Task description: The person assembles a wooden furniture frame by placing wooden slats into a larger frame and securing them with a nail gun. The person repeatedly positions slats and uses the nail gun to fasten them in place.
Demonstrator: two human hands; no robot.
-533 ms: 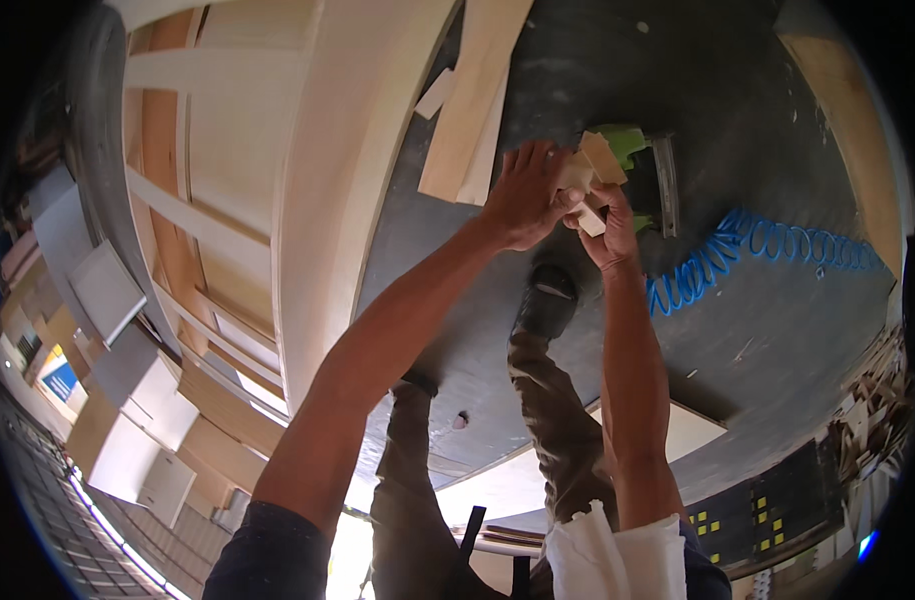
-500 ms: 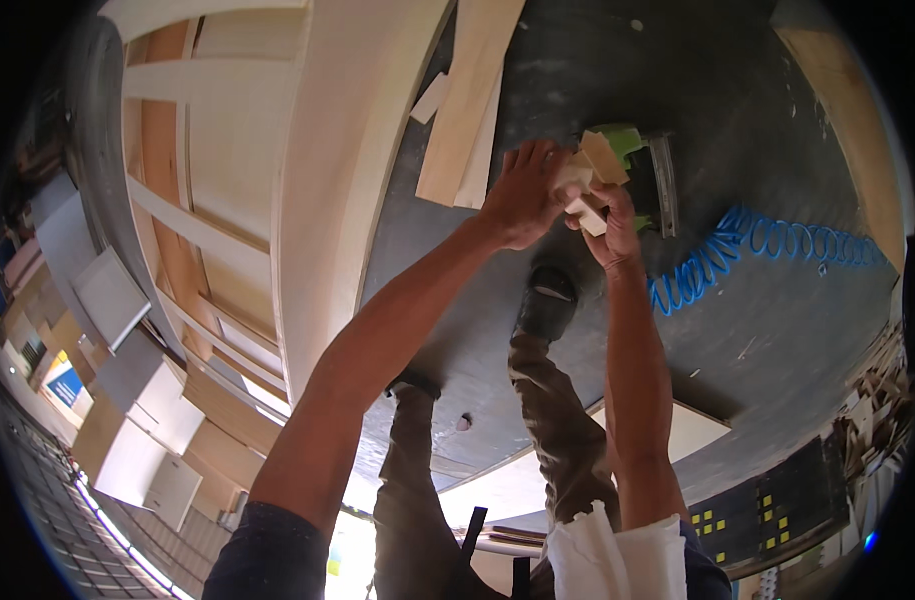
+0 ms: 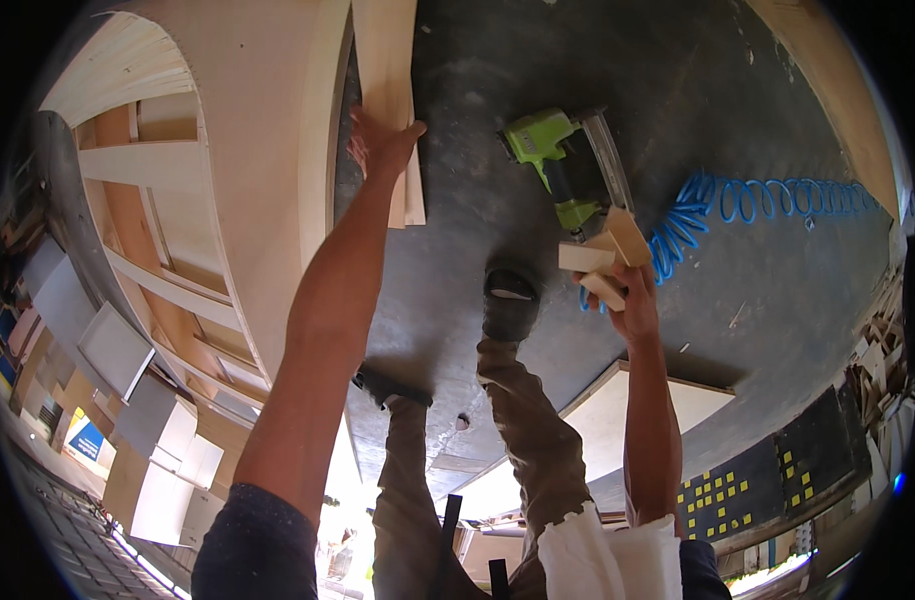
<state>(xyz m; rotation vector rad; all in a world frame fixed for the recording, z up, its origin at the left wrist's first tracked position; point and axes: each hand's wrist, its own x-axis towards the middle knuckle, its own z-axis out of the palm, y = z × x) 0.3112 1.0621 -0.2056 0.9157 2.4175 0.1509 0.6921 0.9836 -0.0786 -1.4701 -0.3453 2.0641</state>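
My right hand (image 3: 632, 305) is closed around several small pale wood blocks (image 3: 589, 257), held in a crossed bunch above the floor. With thumb and fingers apart, my left hand (image 3: 384, 146) reaches over the long wood boards (image 3: 385, 60). Its fingers are at the boards' left edge; whether they touch anything there is hidden. A green nail gun (image 3: 542, 140) lies on the floor between my hands, just beyond the blocks.
A coiled blue air hose (image 3: 747, 200) runs right from near the blocks. On the left stands a large wooden frame (image 3: 247, 120) with crosspieces. A pale panel (image 3: 667, 400) lies nearer me on the dark floor (image 3: 537, 60). Scrap wood (image 3: 882, 350) is piled far right.
My left hand has left the wood blocks and moved left to the boards. My right hand has come nearer with the blocks, uncovering the nail gun. The view has shifted.
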